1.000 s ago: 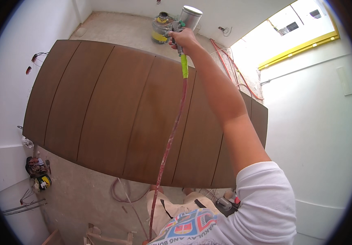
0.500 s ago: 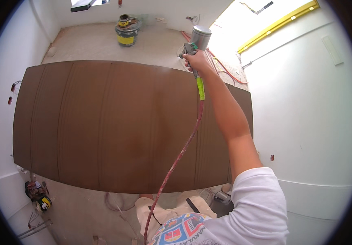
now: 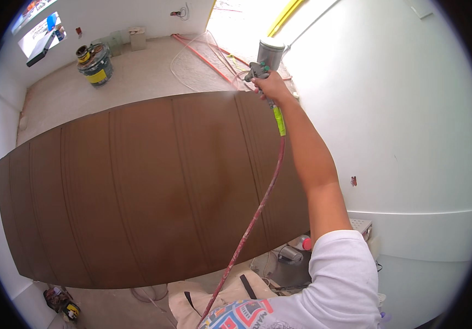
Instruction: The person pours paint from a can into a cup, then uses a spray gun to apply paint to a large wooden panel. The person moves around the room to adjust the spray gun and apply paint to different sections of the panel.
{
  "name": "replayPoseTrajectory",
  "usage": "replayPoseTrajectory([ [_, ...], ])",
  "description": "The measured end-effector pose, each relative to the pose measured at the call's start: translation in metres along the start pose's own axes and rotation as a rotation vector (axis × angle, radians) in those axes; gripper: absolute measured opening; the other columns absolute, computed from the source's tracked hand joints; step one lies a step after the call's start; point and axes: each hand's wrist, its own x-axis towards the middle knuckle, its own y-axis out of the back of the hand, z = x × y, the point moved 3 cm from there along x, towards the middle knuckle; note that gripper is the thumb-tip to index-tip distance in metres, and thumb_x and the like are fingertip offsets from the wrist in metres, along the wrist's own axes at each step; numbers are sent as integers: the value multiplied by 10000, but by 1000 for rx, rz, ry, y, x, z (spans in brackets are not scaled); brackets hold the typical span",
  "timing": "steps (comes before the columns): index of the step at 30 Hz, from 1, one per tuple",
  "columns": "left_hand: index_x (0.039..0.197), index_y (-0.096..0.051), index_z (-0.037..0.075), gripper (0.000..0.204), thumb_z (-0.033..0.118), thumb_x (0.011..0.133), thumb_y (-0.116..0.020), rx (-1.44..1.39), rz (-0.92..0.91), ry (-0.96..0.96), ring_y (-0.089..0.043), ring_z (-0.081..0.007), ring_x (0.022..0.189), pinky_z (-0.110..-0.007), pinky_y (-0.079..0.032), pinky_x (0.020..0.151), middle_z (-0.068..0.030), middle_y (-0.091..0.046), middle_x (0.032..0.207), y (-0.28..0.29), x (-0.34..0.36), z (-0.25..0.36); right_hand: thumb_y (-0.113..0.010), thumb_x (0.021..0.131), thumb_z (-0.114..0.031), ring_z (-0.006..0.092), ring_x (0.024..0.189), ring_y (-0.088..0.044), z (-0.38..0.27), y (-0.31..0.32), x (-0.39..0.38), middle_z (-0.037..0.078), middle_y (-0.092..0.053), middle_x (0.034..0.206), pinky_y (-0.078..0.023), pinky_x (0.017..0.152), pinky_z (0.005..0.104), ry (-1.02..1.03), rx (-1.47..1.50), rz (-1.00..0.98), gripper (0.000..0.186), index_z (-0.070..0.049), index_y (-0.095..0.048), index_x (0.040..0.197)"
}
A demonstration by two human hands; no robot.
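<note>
My right hand point(image 3: 272, 88) is wrapped round the handle of a spray gun point(image 3: 258, 71), with the arm stretched far forward. A silver cup point(image 3: 270, 54) with a lid sits on top of the gun. Bright yellow-green tape point(image 3: 279, 120) wraps the joint below the handle, and a stained red hose point(image 3: 255, 219) runs from there back to my body. The gun is over the far edge of a large brown panel point(image 3: 142, 192) with grooved lines across it, near its right end. The panel's sheen is uneven, with darker patches around the middle. My left hand is out of view.
A paint bucket point(image 3: 94, 68) with a yellow label stands on the floor beyond the panel. Orange-red hoses point(image 3: 208, 63) lie near the doorway. A white wall point(image 3: 400, 137) rises close on the right. A silver cup point(image 3: 290, 254) and tools point(image 3: 63, 304) are on the near side.
My view has turned to the right, so the panel and bucket sit further left. The spray gun, still in my right hand, has shifted along the far edge toward the panel's right end.
</note>
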Motion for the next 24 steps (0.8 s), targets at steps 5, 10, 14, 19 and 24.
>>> replayPoseTrajectory([
  [5, 917, -693, -56, 471, 413, 928, -652, 32, 12, -9, -635, -314, 755, -476, -487, 673, -245, -692, 850, -32, -16, 42, -719, 918, -168, 120, 693, -653, 86, 91, 21, 55, -678, 846, -530, 512, 285, -14, -25, 104, 291, -1, -628, 1139],
  [10, 922, -688, -62, 467, 404, 931, -645, 42, 4, 15, -624, -312, 749, -479, -482, 669, -245, -690, 855, -55, -38, 72, -732, 896, -165, 186, 745, -698, 146, 166, 62, 130, -696, 953, -596, 547, 344, -73, -100, 167, 454, -1, -591, 1296],
  [14, 926, -683, -66, 465, 397, 933, -640, 43, -9, 33, -615, -311, 745, -480, -477, 665, -245, -688, 859, -53, -44, 75, -708, 907, -136, 247, 698, -716, 149, 199, 64, 165, -714, 949, -620, 548, 357, -121, -253, 328, 419, 10, -611, 1288],
  [19, 930, -678, -72, 462, 388, 937, -633, 43, -7, 35, -604, -309, 740, -483, -472, 661, -245, -686, 864, -56, -50, 70, -694, 914, -113, 226, 685, -704, 163, 214, 51, 151, -703, 899, -631, 556, 343, -174, -203, 349, 367, 31, -617, 1242],
  [24, 935, -672, -77, 459, 379, 940, -626, 31, 6, 10, -593, -308, 734, -485, -467, 656, -245, -683, 869, -46, -43, 46, -710, 908, -135, 179, 667, -667, 147, 164, 25, 128, -679, 892, -561, 499, 322, -128, -79, 228, 360, 48, -601, 1198],
])
